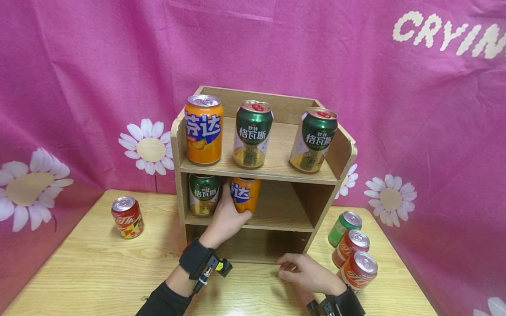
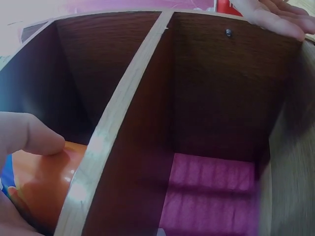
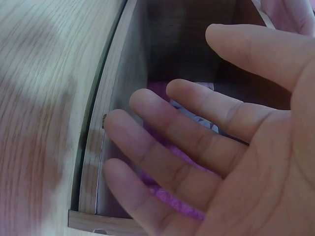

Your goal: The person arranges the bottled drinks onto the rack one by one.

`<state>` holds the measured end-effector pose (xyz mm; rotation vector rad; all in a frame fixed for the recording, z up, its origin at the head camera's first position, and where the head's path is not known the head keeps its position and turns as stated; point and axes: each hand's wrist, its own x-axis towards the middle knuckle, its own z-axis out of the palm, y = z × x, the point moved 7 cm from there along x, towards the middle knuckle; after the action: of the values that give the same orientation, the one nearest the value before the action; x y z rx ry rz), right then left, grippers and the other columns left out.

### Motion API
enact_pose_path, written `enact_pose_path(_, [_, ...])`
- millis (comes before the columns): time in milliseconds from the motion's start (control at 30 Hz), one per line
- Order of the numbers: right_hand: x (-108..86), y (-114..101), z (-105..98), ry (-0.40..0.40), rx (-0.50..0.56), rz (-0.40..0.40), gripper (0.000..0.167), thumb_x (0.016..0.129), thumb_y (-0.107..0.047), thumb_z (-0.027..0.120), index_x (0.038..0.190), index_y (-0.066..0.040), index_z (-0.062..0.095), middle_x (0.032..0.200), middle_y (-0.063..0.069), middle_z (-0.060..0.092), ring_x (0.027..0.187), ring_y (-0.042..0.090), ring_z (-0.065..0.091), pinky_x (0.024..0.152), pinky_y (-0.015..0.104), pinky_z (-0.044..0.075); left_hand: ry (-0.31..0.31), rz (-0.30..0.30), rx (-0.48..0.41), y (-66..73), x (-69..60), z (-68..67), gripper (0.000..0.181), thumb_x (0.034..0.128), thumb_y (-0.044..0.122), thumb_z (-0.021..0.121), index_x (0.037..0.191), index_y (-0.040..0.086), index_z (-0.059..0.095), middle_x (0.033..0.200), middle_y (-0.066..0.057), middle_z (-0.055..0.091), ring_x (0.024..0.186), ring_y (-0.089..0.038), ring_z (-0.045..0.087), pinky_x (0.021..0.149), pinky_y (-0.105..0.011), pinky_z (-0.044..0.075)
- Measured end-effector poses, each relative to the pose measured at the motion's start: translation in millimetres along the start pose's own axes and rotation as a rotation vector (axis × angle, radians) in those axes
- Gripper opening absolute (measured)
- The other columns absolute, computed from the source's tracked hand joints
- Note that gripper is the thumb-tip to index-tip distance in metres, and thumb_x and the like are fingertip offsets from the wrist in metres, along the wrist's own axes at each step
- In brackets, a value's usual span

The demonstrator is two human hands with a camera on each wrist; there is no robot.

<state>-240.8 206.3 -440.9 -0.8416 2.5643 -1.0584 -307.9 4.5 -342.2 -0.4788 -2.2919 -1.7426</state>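
Got an orange can gripped in the left hand, middle level of a wooden shelf. Just left of those fingers, a green-and-gold can. Above the fingertips, up top: a second orange can plus two more green-and-gold cans. Well left of the fingers, a red can on the table. Also got the right hand relaxed near the shelf's bottom edge, with a green can and two red cans bunched right of its fingers.
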Motion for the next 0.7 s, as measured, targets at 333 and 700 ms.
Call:
enact_pose_path(333, [-1.0,-1.3,-0.8,0.005,0.004,-0.003,0.024,0.092,-0.022,0.061,0.107,-0.002,0.063,0.092,-0.003,0.063,0.084,0.009,0.061,0.071,0.025,0.05,0.079,0.048,0.076,2.3,-2.5,1.1,0.092,0.0713,0.005,0.072,0.145,0.002,0.018,0.127,-0.02,0.043,0.112,-0.032,0.047,0.097,-0.045,0.038])
enact_pose_path(700, [-1.1,-1.8,-1.8,0.007,-0.002,0.003,0.026,0.092,-0.023,0.062,0.107,-0.002,0.062,0.093,-0.003,0.064,0.084,0.01,0.061,0.072,0.025,0.05,0.001,0.011,0.019,3.4,-1.7,0.3,0.102,0.0745,0.005,0.071,0.15,0.008,0.002,0.135,-0.021,0.037,0.119,-0.033,0.044,0.101,-0.046,0.035])
